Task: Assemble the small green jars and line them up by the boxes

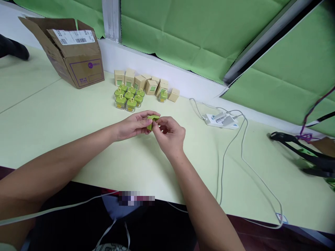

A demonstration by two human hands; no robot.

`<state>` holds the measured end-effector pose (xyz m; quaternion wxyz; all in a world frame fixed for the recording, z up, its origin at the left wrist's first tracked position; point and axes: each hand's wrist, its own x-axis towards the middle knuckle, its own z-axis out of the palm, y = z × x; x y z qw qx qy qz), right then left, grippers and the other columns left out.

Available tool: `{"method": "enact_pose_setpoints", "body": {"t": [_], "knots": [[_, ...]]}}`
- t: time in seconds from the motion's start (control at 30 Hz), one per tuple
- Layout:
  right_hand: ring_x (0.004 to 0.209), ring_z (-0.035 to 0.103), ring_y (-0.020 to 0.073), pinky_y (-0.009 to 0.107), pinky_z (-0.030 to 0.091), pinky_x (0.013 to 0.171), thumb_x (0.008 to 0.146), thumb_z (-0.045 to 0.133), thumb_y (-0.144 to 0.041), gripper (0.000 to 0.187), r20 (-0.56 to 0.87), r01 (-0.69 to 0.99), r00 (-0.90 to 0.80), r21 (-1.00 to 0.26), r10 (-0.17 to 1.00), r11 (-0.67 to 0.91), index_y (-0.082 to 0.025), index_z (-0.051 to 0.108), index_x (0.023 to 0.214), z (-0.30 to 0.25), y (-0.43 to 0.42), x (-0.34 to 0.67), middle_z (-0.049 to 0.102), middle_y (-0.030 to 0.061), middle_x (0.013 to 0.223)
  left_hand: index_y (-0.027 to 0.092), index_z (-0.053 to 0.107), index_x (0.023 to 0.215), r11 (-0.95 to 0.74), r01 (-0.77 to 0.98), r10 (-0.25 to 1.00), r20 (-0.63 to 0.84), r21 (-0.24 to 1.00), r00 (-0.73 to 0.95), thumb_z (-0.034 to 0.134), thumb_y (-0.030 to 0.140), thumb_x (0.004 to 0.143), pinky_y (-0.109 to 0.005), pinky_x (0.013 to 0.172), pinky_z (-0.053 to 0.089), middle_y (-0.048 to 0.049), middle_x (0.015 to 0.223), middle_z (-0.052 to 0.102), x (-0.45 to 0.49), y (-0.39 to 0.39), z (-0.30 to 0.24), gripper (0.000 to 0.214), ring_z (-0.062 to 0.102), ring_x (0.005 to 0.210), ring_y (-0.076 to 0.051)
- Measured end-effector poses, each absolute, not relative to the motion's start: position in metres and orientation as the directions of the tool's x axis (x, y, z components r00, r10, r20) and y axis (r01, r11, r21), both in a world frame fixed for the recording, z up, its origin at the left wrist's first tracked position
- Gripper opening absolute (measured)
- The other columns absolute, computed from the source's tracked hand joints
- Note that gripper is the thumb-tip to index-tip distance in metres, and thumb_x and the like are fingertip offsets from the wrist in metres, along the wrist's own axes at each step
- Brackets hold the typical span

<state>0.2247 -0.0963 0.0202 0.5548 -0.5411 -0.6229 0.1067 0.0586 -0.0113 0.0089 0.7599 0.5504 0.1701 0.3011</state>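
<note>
Between left hand [133, 126] and right hand [170, 135], both pinching it, a green lid [149, 127] seems mid-adjustment; next likely needs steadiness.

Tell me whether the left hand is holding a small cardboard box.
No, the left hand holds a green piece, and the small boxes stand farther back on the table.

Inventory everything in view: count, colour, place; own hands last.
Open cardboard box: one, brown, back left.
Small cardboard boxes: at least seven, tan, table back.
Lidded clear jars: nine, green-topped, before small boxes.
Power strip: one, white, right of jars.
Thin cables: several, white, right and front.
Frame-like object: one, black, right.
Cropped object: one, black, left.
Creased blinds: three, green, behind.
Tabletop: one, pale green, beneath.
Curved piece: one, green, between hands.
Left hand: one, holding piece.
Right hand: one, touching piece.
</note>
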Motion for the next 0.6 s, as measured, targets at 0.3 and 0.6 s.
{"method": "enact_pose_setpoints", "body": {"t": [0.3,0.6], "knots": [[0.058,0.063,0.0141,0.031,0.057,0.061,0.096,0.063,-0.033,0.02,0.647,0.68,0.195,-0.631,0.737,0.374,-0.026,0.081,0.09,0.0181,-0.0983,0.2201,0.078,0.0007,0.077,0.032,0.073,0.13,0.147,-0.258,0.653,0.102,0.955,0.751,0.091,0.053,0.081,-0.031,0.083,0.055,-0.0016,0.097,0.071,0.0585,-0.0117,0.0105,0.057,0.066,0.086,-0.014],[0.058,0.062,0.0123,0.027,0.054,0.06,0.094,0.067,-0.026,0.019,0.621,0.67,0.066,-0.608,0.781,0.427,-0.025,0.082,0.082,0.0242,-0.0959,0.2299,0.08,-0.0001,0.076,0.024,0.074,0.127,0.117,-0.293,0.666,0.144,0.949,0.732,0.095,0.047,0.079,-0.028,0.075,0.053,-0.004,0.098,0.071,0.0587,-0.012,0.0099,0.057,0.062,0.082,-0.012]]}}
